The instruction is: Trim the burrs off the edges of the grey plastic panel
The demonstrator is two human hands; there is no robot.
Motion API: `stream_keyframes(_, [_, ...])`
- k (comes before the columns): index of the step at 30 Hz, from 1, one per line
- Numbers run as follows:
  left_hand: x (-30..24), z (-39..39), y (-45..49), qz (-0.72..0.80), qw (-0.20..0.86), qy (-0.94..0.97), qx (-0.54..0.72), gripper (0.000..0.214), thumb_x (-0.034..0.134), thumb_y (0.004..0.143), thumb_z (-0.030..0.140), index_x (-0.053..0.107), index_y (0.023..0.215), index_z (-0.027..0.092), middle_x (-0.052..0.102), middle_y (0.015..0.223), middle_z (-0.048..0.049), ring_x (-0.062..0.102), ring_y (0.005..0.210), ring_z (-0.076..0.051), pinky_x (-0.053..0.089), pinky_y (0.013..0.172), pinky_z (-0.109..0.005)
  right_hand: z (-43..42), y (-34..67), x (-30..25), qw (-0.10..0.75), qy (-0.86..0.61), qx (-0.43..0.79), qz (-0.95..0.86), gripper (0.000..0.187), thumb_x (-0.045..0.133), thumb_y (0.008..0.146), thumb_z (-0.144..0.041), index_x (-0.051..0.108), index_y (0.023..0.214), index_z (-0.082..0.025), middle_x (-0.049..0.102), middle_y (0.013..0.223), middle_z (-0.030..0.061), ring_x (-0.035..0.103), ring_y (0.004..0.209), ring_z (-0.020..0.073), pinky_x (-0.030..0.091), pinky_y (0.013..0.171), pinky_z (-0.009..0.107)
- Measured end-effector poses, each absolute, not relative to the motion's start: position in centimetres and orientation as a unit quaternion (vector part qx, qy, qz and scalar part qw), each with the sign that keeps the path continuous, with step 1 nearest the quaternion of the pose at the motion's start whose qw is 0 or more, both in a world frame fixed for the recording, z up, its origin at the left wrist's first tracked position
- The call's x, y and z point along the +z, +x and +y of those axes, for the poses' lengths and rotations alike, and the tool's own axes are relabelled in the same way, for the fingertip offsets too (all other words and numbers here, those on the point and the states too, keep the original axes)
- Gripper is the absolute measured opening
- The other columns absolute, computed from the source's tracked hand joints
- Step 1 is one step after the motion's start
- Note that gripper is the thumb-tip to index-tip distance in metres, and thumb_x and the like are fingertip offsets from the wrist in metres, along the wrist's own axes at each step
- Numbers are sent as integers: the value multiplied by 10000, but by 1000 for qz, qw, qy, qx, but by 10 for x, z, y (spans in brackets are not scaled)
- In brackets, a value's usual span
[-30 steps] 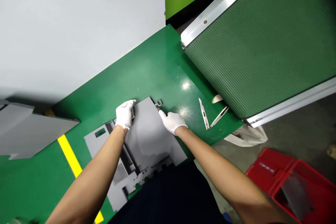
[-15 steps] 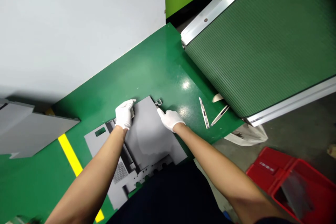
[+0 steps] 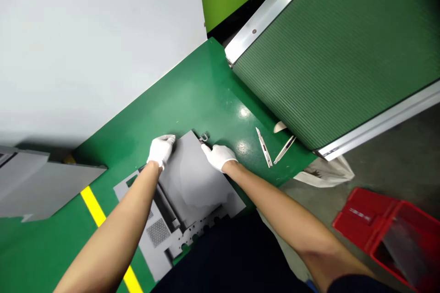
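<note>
Still, the left hand [image 3: 160,150] clasps the grey panel [image 3: 192,178] at its far edge while the right hand [image 3: 217,155], grip unclear, nudges nearer the hook [image 3: 204,137].

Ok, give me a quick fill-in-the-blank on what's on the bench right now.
1. The left hand and the right hand both wear ____ gloves.
2. Both hands touch the far edge of a flat ____ metal panel.
3. The stripe painted across the green bench is ____.
4. The bins on the floor at the right are ____.
Missing words: white, grey, yellow, red.
</note>
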State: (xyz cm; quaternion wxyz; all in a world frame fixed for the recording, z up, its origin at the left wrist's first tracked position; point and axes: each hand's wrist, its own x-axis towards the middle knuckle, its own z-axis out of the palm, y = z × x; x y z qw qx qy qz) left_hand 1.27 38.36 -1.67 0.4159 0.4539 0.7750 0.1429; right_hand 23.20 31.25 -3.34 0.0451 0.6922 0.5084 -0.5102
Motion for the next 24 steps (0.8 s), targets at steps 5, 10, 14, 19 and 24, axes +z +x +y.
stream_keyframes(5, [-9,407,21,743,350,560,-105,384,619,871,520,788,873,175,789,978,-162,722,900,-310,513,843,-390,315,231,-31,43,692,-504,514,824,223,984,-704,762,1081,-89,741,1123,279,698,1118,411,525,942,497])
stream_keyframes(10, [7,406,16,734,332,573,-151,498,518,921,598,782,881,178,787,987,-178,726,891,-318,520,837,-399,313,231,-23,22,670,-486,562,840,208,985,-729,769,1018,-104,758,1030,263,721,1057,408,541,912,490])
stream_keyframes(14, [32,410,21,691,266,666,-89,499,516,922,638,789,935,221,786,1039,-143,694,985,-332,502,888,-421,312,226,-10,8,654,-475,589,859,179,988,-743,763,1005,-113,761,996,257,734,1011,397,553,887,488])
stream_keyframes(19, [34,431,58,422,340,839,-44,385,621,884,603,806,869,266,774,908,-71,618,915,-261,462,873,-356,311,219,5,4,640,-477,602,855,177,994,-739,756,1009,-110,759,996,264,734,1003,401,556,881,509])
stream_keyframes(24, [18,444,82,332,365,855,-160,317,767,766,447,697,561,215,609,666,-54,512,644,-199,351,621,-339,309,213,6,14,655,-446,610,748,225,1039,-627,746,1007,-92,758,986,262,741,990,386,556,887,504])
